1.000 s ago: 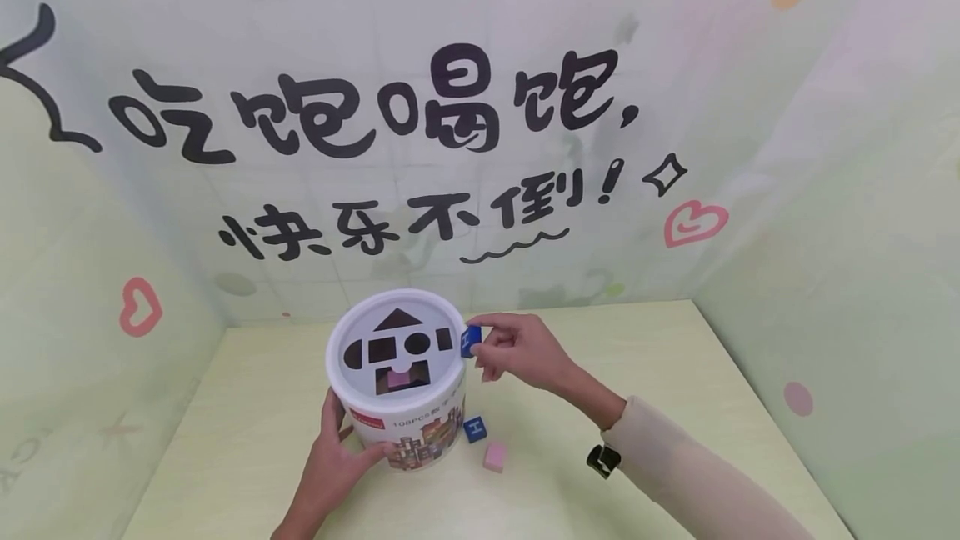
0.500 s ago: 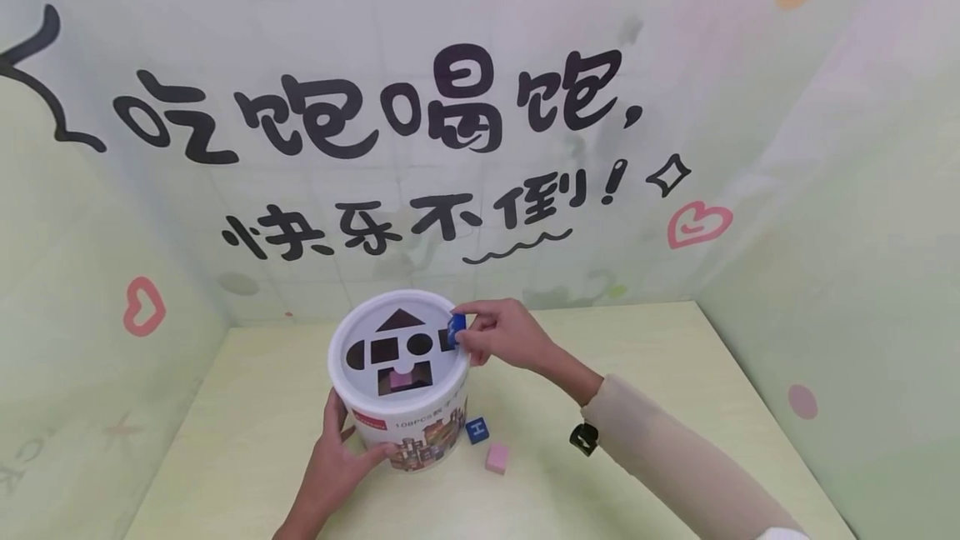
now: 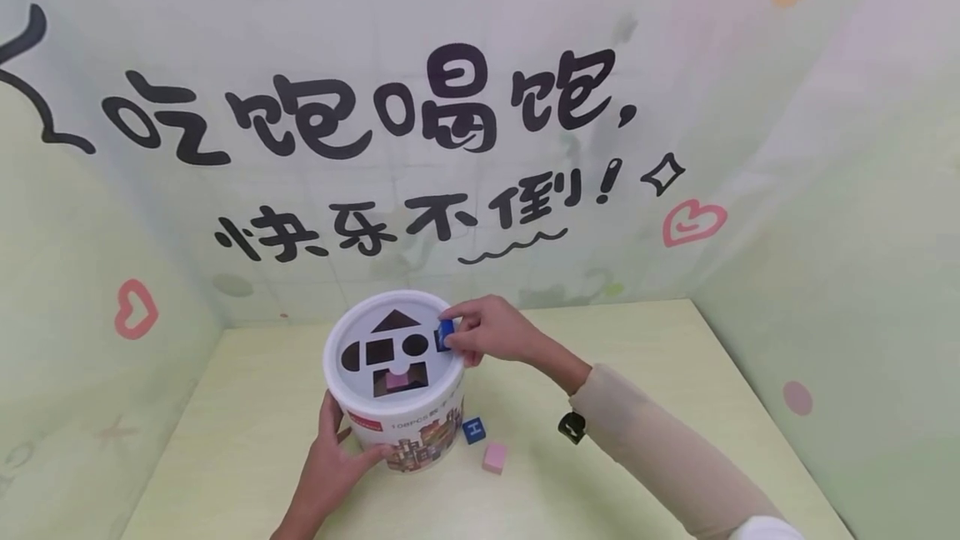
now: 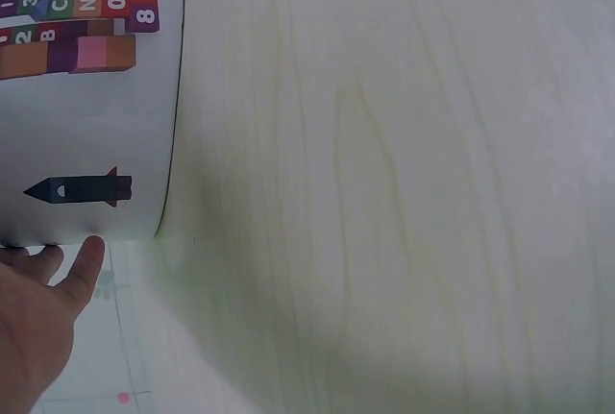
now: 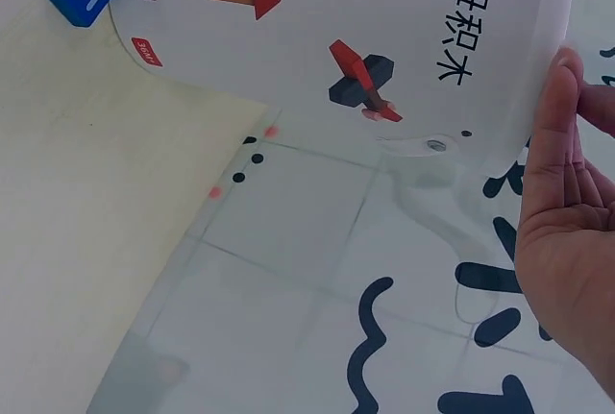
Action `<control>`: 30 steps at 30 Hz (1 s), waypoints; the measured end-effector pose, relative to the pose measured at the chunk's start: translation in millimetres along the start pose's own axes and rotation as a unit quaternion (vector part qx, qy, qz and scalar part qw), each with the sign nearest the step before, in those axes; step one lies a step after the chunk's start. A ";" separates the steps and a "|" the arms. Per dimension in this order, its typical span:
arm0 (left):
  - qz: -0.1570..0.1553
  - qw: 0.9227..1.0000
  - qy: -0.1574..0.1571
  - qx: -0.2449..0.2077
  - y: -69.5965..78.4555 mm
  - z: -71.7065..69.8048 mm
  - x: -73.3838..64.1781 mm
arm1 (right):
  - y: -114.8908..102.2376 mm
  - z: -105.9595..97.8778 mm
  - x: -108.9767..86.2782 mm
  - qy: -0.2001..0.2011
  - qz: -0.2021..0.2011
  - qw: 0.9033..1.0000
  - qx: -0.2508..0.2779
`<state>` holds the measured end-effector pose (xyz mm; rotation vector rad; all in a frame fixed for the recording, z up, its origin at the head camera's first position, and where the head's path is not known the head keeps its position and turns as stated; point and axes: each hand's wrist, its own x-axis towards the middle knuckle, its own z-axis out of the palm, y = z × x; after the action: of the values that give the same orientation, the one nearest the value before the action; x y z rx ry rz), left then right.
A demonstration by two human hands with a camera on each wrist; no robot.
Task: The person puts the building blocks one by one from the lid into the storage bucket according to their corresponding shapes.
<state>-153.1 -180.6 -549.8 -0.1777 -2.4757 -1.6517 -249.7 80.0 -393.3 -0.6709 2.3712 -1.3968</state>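
Observation:
A round white tub [image 3: 363,432] with printed block pictures stands upright on the table, its white lid [image 3: 442,373] cut with shaped holes. My left hand [image 3: 333,469] grips the tub's left side, thumb on the front; in the left wrist view that hand [image 4: 43,323] touches the tub. With finger and thumb, my right hand [image 3: 498,333] pinches a blue block [image 3: 446,335] at the narrow rectangular hole on the lid's right; fingertips partly cover the block. The right wrist view shows the right hand [image 5: 572,212] beside the rim, its block hidden.
A blue block marked H [image 3: 474,429] and a pink block [image 3: 494,457] lie on the pale table [image 3: 637,440], just right of the tub. Pink shows inside the lid's lower hole. Printed walls [image 3: 480,273] stand behind and at the sides.
My right hand has carried the blue block leftward from outside the lid's right rim to the narrow hole. My left hand keeps its grip on the tub.

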 end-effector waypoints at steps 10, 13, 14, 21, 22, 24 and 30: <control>-0.003 1.000 0.003 0.005 -14.5 2.3 2.1 | -0.2 0.4 2.2 -0.009 0.008 1.000 -0.017; -0.005 1.000 0.005 0.003 -14.2 2.1 1.6 | -0.6 1.2 3.0 -0.008 0.008 1.000 -0.017; -0.005 1.000 0.005 0.001 -14.4 2.0 1.7 | -0.1 1.2 3.1 -0.007 0.008 1.000 -0.016; -0.007 1.000 0.005 0.001 -15.4 2.2 1.4 | 4.4 1.2 -1.1 0.001 0.012 1.000 0.023; -0.009 1.000 0.005 0.002 -15.3 2.2 1.4 | 5.0 1.0 -1.9 0.003 0.015 0.999 0.030; -0.009 1.000 0.002 0.001 -14.9 2.0 1.7 | 6.1 0.4 -3.6 0.007 0.019 0.999 0.041; -0.009 1.000 0.002 -0.001 -14.0 1.4 2.4 | 10.9 -2.6 -8.1 0.035 0.014 0.998 0.056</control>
<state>-158.2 -184.6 -562.5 -0.1530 -2.4808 -1.6599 -246.8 90.8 -401.4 -0.5661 2.3236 -1.5516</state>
